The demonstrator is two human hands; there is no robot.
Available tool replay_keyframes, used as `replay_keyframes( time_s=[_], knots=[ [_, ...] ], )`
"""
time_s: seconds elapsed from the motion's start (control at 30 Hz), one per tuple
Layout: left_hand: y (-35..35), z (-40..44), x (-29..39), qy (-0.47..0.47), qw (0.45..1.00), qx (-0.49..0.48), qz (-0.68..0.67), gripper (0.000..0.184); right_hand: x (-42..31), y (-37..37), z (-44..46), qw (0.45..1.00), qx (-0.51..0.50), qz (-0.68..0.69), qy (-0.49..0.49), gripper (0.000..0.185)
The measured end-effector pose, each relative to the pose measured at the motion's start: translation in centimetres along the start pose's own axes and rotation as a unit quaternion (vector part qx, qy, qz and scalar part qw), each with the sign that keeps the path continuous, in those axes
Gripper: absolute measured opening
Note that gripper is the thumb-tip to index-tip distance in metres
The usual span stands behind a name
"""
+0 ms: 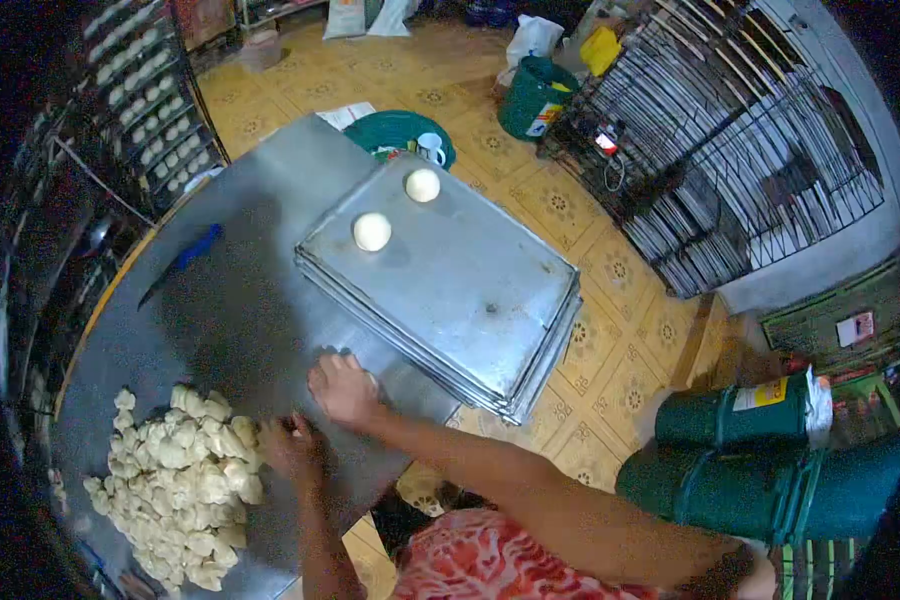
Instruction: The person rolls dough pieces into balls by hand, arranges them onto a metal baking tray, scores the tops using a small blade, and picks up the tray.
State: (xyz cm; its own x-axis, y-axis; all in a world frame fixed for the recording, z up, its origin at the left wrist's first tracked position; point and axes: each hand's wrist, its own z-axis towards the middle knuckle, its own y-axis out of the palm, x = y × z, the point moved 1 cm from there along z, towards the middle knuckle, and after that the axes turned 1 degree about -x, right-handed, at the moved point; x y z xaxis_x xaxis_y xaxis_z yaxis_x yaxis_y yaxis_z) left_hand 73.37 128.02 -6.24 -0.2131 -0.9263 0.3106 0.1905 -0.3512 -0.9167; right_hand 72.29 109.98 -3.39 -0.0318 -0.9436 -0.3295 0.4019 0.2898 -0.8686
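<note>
A large heap of pale dough pieces [185,480] lies on the metal table [240,340] at the lower left. Right beside the heap, my left hand [295,447] has its fingers curled; what they hold, if anything, is hidden. My right hand [345,390] is cupped down on the table top, and a bit of pale dough shows at its edge. Most of that piece is covered by the palm. Two smooth round dough balls, one nearer [372,232] and one farther [423,186], sit on the top tray of a stack of metal baking trays [470,290].
A knife with a blue handle [200,245] lies on the table's far left part. Behind the table stands a rack of dough balls [150,110]. A green basin [395,130] holds a mug. Green drums [730,470] and a tray rack [730,150] stand at right.
</note>
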Motion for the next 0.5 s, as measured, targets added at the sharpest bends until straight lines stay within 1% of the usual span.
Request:
replay_keyframes(
  time_s=[0.03, 0.07, 0.1, 0.13, 0.17, 0.2, 0.23, 0.27, 0.3, 0.33, 0.4, 0.43, 0.5],
  knots=[
    [-2.4, -0.6, 0.1, 0.006, 1.000, 0.003, 0.001, 0.038, -0.2, -0.5, -1.0, 1.000, 0.006, 0.001, 0.003, 0.015],
    [-5.1, -1.1, 0.0, -0.002, 0.990, -0.139, -0.029, 0.038, 0.5, 0.1, -2.9, 0.999, 0.032, 0.011, -0.024, 0.015],
    [-6.3, -1.5, -0.2, -0.009, 0.958, -0.280, -0.060, 0.039, 1.1, 0.2, -4.0, 0.997, 0.056, 0.019, -0.051, 0.014],
    [-6.5, -2.6, -1.2, -0.007, 0.958, -0.281, -0.063, 0.039, 1.5, -0.8, -5.7, 0.997, 0.057, 0.016, -0.051, 0.014],
    [-6.7, -4.2, -2.4, 0.051, 0.975, -0.217, -0.016, 0.032, 2.2, -2.1, -7.8, 0.998, 0.008, -0.028, -0.057, 0.014],
    [-6.6, -4.2, -1.9, 0.108, 0.983, -0.149, 0.028, 0.027, 2.7, -2.3, -7.5, 0.997, -0.019, -0.053, -0.058, 0.014],
    [-5.1, -3.5, -1.6, 0.107, 0.982, -0.156, 0.024, 0.027, 3.3, -2.1, -7.4, 0.994, -0.046, -0.078, -0.061, 0.014],
    [-4.8, -1.1, -0.2, 0.142, 0.987, -0.055, 0.059, 0.027, 2.2, -1.8, -5.2, 0.997, -0.057, -0.033, -0.035, 0.014],
    [-4.3, 0.5, 1.3, 0.173, 0.979, 0.053, 0.089, 0.027, 1.6, -1.8, -3.0, 0.998, -0.065, 0.009, -0.014, 0.014],
    [-3.5, 0.5, 1.1, 0.172, 0.980, 0.044, 0.093, 0.027, 0.5, -2.0, -2.1, 0.997, -0.073, 0.015, -0.010, 0.014],
    [-1.8, 1.6, 0.9, 0.041, 0.998, -0.041, -0.028, 0.029, -0.4, -2.9, 0.1, 0.994, -0.061, 0.055, 0.066, 0.017],
    [-2.8, 0.8, 0.7, 0.045, 0.998, -0.036, -0.026, 0.029, -0.5, -3.0, -0.7, 0.995, -0.054, 0.058, 0.066, 0.017],
    [-4.2, -1.1, 0.5, -0.033, 0.982, -0.176, -0.067, 0.031, 0.7, -1.3, -2.9, 0.998, 0.000, -0.005, -0.055, 0.019]
  ],
)
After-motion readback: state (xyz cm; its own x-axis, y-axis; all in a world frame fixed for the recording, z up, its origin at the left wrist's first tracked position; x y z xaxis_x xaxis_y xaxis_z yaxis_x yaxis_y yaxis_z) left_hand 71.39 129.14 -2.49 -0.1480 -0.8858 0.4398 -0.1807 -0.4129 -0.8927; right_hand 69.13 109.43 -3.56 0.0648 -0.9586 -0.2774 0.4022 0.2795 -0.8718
